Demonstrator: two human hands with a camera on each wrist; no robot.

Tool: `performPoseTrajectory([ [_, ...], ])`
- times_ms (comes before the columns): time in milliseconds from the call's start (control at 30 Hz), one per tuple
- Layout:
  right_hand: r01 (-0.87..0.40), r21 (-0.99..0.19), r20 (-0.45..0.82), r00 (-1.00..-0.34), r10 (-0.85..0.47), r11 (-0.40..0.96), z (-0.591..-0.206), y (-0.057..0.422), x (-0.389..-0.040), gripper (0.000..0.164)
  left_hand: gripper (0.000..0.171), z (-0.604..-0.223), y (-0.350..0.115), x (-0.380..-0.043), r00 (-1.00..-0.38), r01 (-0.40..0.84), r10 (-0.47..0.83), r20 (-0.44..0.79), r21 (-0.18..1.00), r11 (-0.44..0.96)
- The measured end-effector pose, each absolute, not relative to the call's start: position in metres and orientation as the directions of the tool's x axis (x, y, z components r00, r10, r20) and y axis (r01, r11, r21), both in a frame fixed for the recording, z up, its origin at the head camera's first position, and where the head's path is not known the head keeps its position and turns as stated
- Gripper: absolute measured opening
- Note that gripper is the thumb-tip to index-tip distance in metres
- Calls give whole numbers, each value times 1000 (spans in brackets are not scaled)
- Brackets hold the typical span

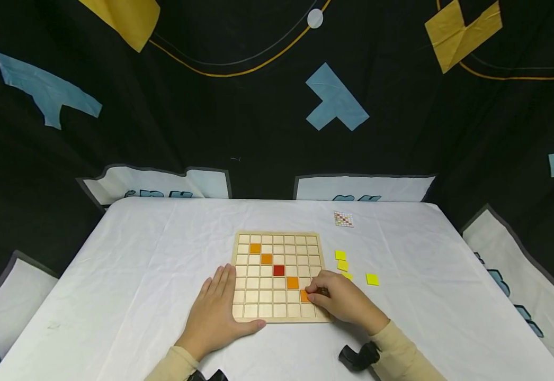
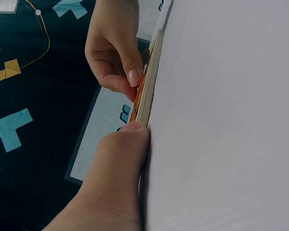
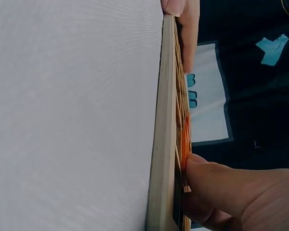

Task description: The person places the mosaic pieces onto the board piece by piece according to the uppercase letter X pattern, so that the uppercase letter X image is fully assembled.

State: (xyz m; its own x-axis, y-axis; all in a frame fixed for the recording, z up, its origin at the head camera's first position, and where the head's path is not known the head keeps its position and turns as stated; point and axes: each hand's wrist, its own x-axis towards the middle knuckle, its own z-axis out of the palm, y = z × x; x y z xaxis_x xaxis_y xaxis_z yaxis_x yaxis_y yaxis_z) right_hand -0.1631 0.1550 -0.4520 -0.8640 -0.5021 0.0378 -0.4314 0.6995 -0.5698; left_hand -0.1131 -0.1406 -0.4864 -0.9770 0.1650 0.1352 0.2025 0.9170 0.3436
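Note:
A square wooden grid board [image 1: 277, 233] lies on the white cloth. Along one diagonal of its cells are orange tiles, such as the upper one [image 1: 255, 248], with a red tile [image 1: 279, 270] at the middle. My left hand [image 1: 215, 315] rests against the board's left side, fingers straight, its thumb along the near edge. Over the lower right cells, my right hand [image 1: 341, 299] pinches an orange tile [image 1: 304, 296] with thumb and index finger, and the hand covers part of that tile. In the right wrist view the thumb [image 3: 216, 180] presses at the tile's side.
Several yellow tiles [image 1: 340, 255] lie to the right of the board, one [image 1: 372, 279] apart from the others. Farther back is a small card [image 1: 343, 219] with a coloured grid. A dark curtain [image 1: 258, 132] hangs behind the table.

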Motion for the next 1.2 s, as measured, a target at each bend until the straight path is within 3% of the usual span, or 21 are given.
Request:
performPoseTrajectory([
  [167, -444, -549, 47, -862, -505, 708, -447, 158, -164, 7, 134, -487, -141, -113, -976, 206, 167, 140, 342, 917],
  [333, -359, -511, 80, -925, -372, 781, -444, 165, -175, 2, 134, -487, -141, -114, -976, 207, 169, 138, 343, 916],
  [500, -214, -402, 111, -977, -184, 891, -448, 177, -196, 24, 135, -487, -141, -114, -977, 205, 168, 135, 344, 916],
  [700, -122, -351, 55, -992, -110, 929, -454, 190, -215, 43, 134, -489, -142, -114, -976, 207, 168, 139, 342, 917],
  [1200, -121, -442, 58, -993, -106, 889, -449, 190, -225, 14, 134, -487, -142, -113, -976, 208, 170, 136, 342, 916],
])
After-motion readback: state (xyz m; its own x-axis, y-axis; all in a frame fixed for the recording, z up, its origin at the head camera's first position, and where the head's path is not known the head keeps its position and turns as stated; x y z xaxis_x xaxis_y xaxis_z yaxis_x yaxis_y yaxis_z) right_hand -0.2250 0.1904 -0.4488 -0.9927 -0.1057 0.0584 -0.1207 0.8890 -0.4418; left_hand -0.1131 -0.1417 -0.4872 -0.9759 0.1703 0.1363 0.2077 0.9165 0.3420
